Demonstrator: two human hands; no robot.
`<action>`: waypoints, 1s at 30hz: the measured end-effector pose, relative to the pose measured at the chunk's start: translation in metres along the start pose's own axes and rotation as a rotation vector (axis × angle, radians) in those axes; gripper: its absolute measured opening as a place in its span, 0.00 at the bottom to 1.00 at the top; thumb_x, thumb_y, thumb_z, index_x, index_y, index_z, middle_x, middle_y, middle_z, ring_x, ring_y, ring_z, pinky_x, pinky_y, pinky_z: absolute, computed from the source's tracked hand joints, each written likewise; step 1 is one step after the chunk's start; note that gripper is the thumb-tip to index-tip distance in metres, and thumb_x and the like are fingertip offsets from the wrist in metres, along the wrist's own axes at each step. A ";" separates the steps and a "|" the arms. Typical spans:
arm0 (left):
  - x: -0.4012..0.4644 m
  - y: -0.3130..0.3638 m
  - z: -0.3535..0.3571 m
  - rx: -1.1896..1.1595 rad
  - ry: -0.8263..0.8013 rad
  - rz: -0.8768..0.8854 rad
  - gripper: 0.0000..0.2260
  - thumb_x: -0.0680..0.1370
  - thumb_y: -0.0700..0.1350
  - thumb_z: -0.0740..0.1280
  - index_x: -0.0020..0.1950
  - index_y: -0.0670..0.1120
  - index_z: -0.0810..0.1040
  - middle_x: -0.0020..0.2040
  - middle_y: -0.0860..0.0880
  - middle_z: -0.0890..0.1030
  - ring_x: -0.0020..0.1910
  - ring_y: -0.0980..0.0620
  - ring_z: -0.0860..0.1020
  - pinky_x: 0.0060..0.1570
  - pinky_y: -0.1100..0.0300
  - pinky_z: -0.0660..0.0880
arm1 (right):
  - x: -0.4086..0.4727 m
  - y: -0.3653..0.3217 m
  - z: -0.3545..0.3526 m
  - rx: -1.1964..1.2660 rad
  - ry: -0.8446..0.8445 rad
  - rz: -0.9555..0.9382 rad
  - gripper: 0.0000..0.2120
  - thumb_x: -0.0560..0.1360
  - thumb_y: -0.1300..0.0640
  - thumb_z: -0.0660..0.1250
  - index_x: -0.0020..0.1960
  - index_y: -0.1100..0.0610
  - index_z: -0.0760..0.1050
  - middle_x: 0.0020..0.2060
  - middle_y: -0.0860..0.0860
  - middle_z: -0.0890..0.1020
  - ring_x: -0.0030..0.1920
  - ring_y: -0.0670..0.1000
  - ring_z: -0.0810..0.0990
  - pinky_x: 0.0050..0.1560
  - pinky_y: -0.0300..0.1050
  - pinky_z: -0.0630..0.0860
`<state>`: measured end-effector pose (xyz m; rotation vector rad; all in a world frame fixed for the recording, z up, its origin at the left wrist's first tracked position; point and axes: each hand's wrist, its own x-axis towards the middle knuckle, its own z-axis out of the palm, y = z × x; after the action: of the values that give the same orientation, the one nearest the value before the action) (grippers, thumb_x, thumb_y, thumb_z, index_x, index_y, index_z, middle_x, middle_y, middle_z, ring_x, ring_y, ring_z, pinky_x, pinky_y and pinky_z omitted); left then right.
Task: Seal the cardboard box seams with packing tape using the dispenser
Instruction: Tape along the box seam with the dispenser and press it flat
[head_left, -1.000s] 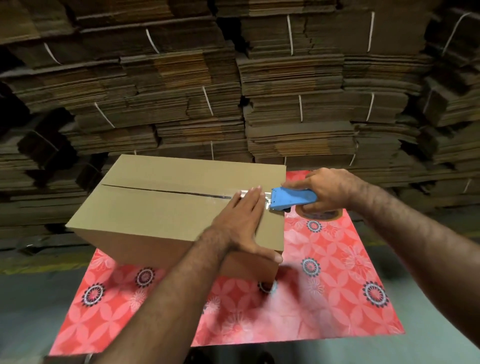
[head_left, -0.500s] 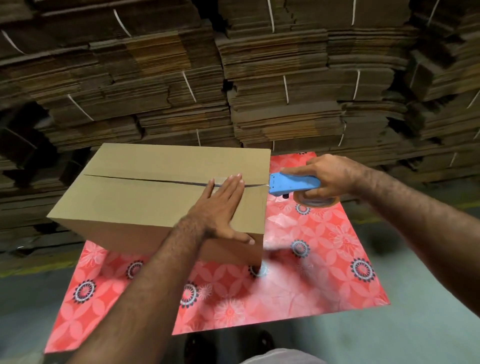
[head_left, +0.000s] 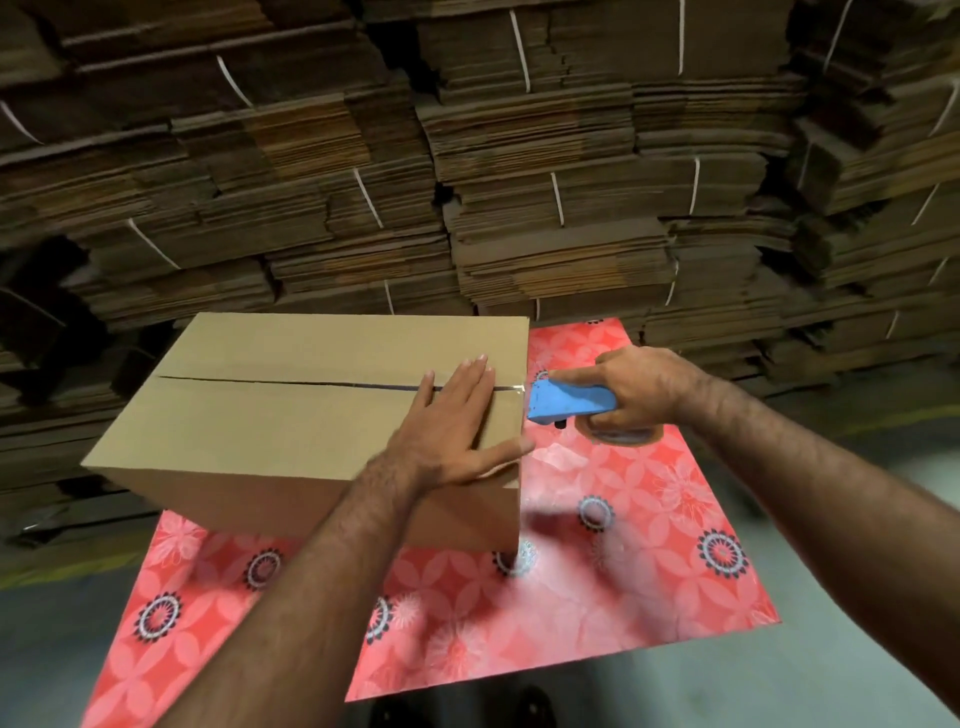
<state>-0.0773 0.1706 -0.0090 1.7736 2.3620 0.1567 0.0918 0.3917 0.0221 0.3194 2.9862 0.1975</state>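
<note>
Left hand (head_left: 457, 421) lies flat, fingers spread, on the cardboard box (head_left: 291, 415) top near its right end, across the centre seam (head_left: 291, 383). Beside that end, the right hand (head_left: 639, 389) grips the blue tape dispenser (head_left: 569, 402), its front just beside the box's top right edge. The box stands at the far left of a red floral mat (head_left: 649, 545); bundled flat cardboard stacks (head_left: 519, 182) rise behind.

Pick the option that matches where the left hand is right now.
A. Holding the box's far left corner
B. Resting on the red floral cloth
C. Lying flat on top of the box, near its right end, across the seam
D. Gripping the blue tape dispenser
C: the left hand lies open and flat on the cardboard box, fingers across the seam, while the right hand holds the blue tape dispenser at the box's right edge.
</note>
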 end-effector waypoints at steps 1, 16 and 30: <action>0.007 0.006 0.002 -0.023 0.031 -0.007 0.46 0.73 0.76 0.42 0.81 0.45 0.46 0.82 0.50 0.43 0.80 0.54 0.42 0.77 0.43 0.40 | 0.002 -0.002 0.002 -0.002 0.004 0.000 0.34 0.73 0.35 0.63 0.77 0.36 0.58 0.49 0.51 0.79 0.51 0.54 0.79 0.40 0.45 0.71; 0.020 0.012 0.014 0.179 -0.001 0.026 0.34 0.79 0.59 0.41 0.81 0.43 0.46 0.82 0.46 0.44 0.80 0.50 0.44 0.77 0.47 0.43 | -0.013 0.010 0.014 0.076 0.010 0.035 0.35 0.73 0.31 0.59 0.77 0.34 0.52 0.47 0.51 0.77 0.48 0.54 0.79 0.42 0.48 0.77; 0.047 0.034 0.020 -0.026 0.121 -0.190 0.27 0.84 0.52 0.49 0.81 0.43 0.49 0.82 0.45 0.49 0.80 0.47 0.47 0.77 0.46 0.45 | 0.007 -0.031 0.008 0.066 -0.005 0.093 0.33 0.73 0.37 0.63 0.76 0.38 0.59 0.51 0.53 0.80 0.50 0.57 0.80 0.44 0.50 0.78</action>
<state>-0.0535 0.2250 -0.0253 1.5580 2.5841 0.2732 0.0797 0.3644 0.0087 0.4664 2.9798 0.1080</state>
